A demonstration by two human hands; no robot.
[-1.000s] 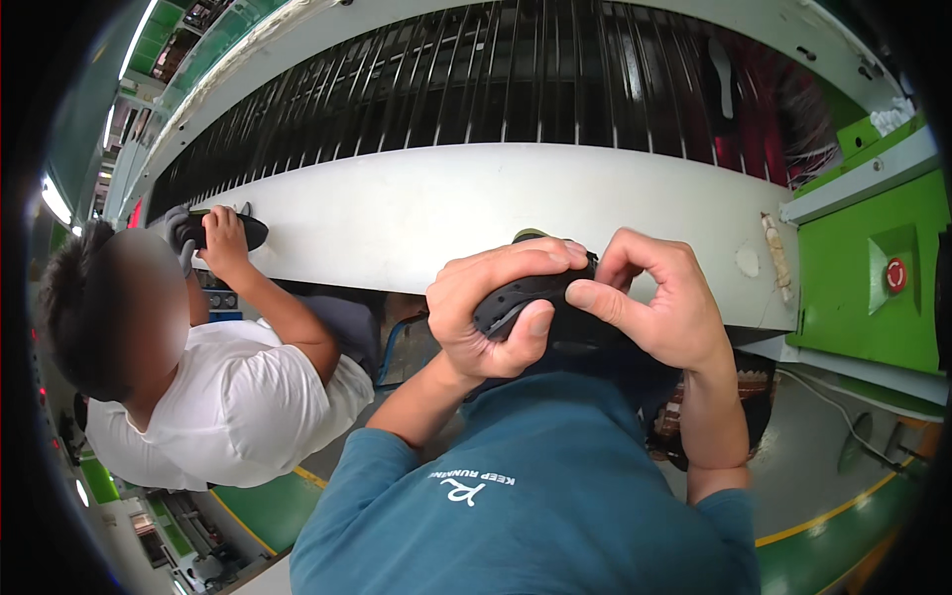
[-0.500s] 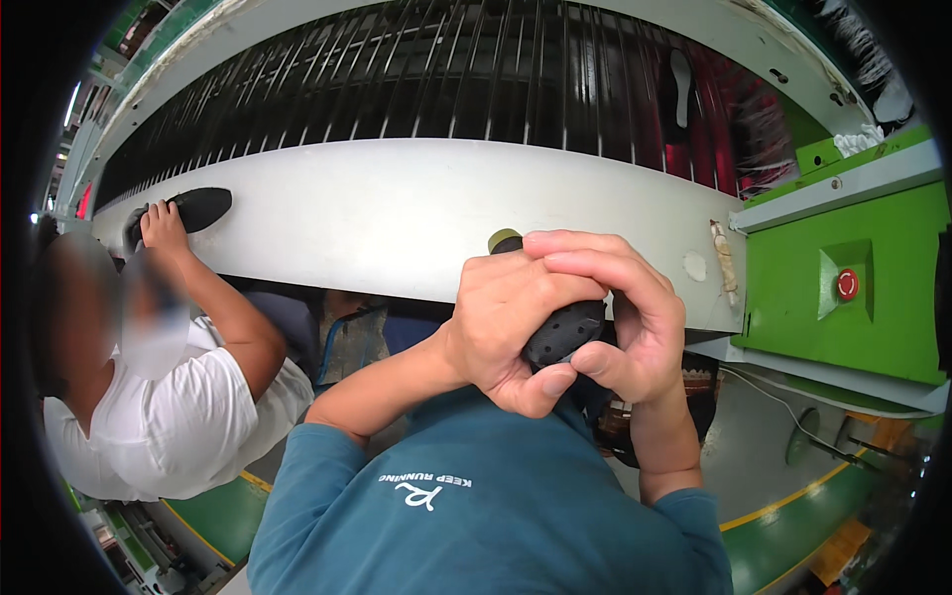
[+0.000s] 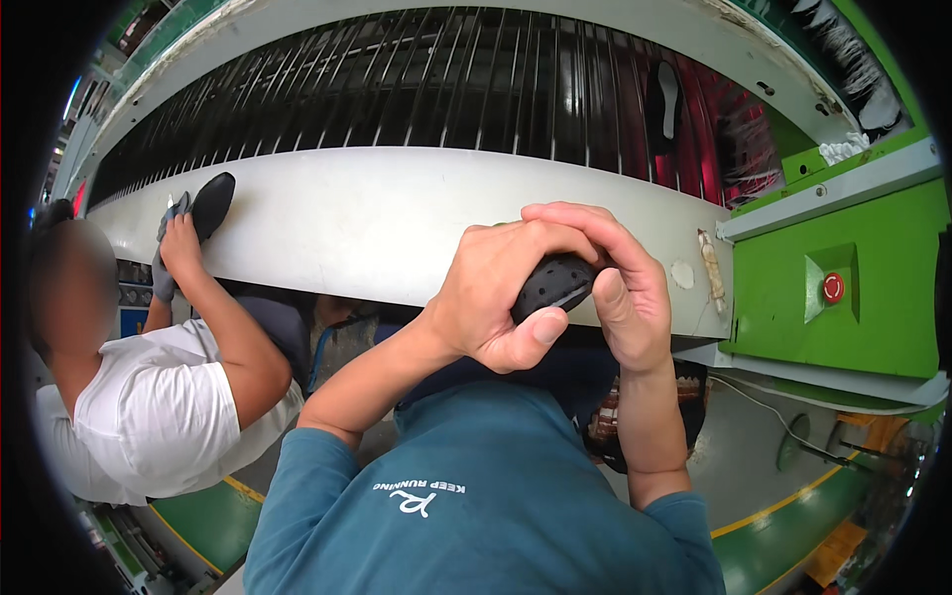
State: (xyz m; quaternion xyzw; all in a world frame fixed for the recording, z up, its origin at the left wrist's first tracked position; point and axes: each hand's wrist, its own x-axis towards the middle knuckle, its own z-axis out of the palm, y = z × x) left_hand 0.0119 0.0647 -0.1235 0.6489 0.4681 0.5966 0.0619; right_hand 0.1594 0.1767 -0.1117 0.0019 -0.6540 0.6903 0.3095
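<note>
Over the front edge of the white worktop (image 3: 397, 213), I hold a black shoe (image 3: 553, 285) with small round holes in its visible end. My left hand (image 3: 486, 288) wraps around it from the left, thumb below the holed end. From the right, my right hand (image 3: 635, 293) cups the shoe, its fingers reaching over the top next to my left fingers and its thumb at the side. My hands hide most of the shoe.
At left a co-worker in a white shirt (image 3: 169, 416) handles another black shoe (image 3: 213, 205). Behind the worktop runs a rack of metal rods (image 3: 476, 89), with a dark shoe (image 3: 664, 104) on it. A green panel with a red button (image 3: 833, 289) stands at right.
My hands have moved slightly up and left with the shoe, and its olive part is now hidden. The co-worker's shoe has turned more upright.
</note>
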